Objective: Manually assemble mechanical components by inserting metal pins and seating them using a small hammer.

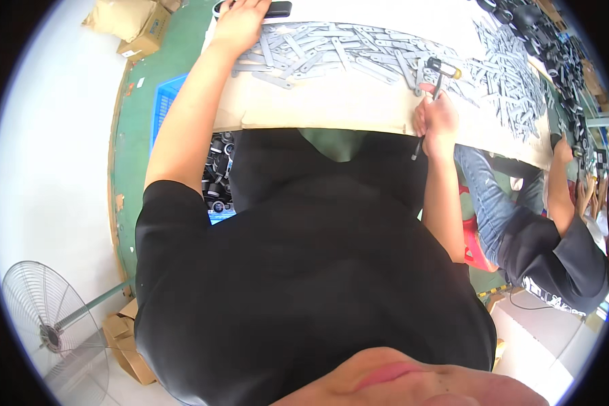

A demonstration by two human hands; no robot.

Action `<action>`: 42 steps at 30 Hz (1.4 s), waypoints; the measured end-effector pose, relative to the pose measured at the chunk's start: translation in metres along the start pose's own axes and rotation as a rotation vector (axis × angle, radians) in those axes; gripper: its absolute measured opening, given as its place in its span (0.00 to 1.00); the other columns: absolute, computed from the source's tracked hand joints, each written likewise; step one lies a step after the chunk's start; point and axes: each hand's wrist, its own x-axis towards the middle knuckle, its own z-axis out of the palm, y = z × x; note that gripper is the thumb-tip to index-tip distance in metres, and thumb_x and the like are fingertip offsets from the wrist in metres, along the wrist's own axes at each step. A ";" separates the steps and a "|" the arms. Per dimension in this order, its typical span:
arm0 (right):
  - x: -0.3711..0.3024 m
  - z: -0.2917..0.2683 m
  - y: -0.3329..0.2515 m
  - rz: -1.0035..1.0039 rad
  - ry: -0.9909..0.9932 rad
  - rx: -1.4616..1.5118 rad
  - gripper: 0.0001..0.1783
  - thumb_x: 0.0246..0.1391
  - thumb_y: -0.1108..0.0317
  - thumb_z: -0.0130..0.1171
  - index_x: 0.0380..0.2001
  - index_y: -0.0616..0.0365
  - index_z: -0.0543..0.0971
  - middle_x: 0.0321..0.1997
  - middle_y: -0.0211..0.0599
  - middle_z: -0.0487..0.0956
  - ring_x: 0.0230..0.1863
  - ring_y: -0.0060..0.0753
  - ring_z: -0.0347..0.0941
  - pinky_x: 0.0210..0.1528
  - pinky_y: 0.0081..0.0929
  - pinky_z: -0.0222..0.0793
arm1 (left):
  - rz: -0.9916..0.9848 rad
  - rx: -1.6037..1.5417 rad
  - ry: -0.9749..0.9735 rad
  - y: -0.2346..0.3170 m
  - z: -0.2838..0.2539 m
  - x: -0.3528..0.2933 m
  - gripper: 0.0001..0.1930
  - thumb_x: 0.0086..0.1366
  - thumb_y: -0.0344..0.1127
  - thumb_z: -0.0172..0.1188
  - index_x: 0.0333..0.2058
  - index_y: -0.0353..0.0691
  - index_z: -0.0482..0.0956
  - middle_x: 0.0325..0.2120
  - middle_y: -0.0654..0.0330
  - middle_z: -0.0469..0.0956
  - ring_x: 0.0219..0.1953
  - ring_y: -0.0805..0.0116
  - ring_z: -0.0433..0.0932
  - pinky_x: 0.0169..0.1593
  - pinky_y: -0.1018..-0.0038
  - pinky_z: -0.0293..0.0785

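My left hand (245,15) is at the table's far left, its fingertips partly cut off by the upper picture edge. It grips a long dark part (279,9) with a rounded end, which sticks out to the right of the hand. My right hand (437,118), closed round the handle, holds a small hammer (442,68) above the table's near edge. The hammer head is dark with a yellowish tip, and the handle's end pokes out below my fist. Many flat grey metal strips (338,47) lie loosely heaped between my hands.
Another pile of grey strips (511,81) covers the table's right side, with black parts (538,34) beyond. Under the table on the left, a blue crate (169,95) and black-and-silver round parts (218,169) show. A co-worker (555,250) sits at right; a fan (51,335) stands lower left.
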 end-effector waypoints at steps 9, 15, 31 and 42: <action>0.012 0.028 -0.002 0.039 0.180 -0.970 0.14 0.59 0.61 0.67 0.43 0.57 0.88 0.19 0.29 0.78 0.22 0.26 0.74 0.30 0.32 0.71 | -0.045 -0.483 -0.088 0.057 -0.084 -0.031 0.27 0.61 0.26 0.60 0.61 0.48 0.80 0.44 0.59 0.86 0.47 0.59 0.85 0.58 0.56 0.75; 0.029 0.056 -0.007 0.059 0.189 -1.069 0.17 0.56 0.58 0.71 0.44 0.57 0.87 0.21 0.31 0.80 0.24 0.23 0.74 0.32 0.29 0.72 | 0.358 -0.371 -0.067 0.136 -0.084 -0.086 0.29 0.60 0.24 0.60 0.62 0.46 0.80 0.41 0.62 0.85 0.40 0.60 0.82 0.49 0.65 0.74; 0.032 0.028 -0.007 0.123 -0.033 -0.856 0.07 0.58 0.69 0.72 0.35 0.57 0.83 0.24 0.18 0.76 0.21 0.15 0.66 0.24 0.20 0.60 | 0.156 -0.675 0.186 0.141 -0.036 -0.104 0.25 0.59 0.40 0.74 0.55 0.42 0.82 0.37 0.62 0.84 0.46 0.61 0.82 0.67 0.46 0.60; -0.039 0.087 -0.046 0.073 -0.196 -0.301 0.05 0.59 0.76 0.73 0.38 0.59 0.86 0.29 0.18 0.81 0.28 0.07 0.68 0.30 0.13 0.63 | 0.066 -1.319 0.445 0.188 -0.047 -0.106 0.09 0.71 0.34 0.66 0.40 0.33 0.82 0.35 0.53 0.83 0.36 0.58 0.84 0.40 0.68 0.79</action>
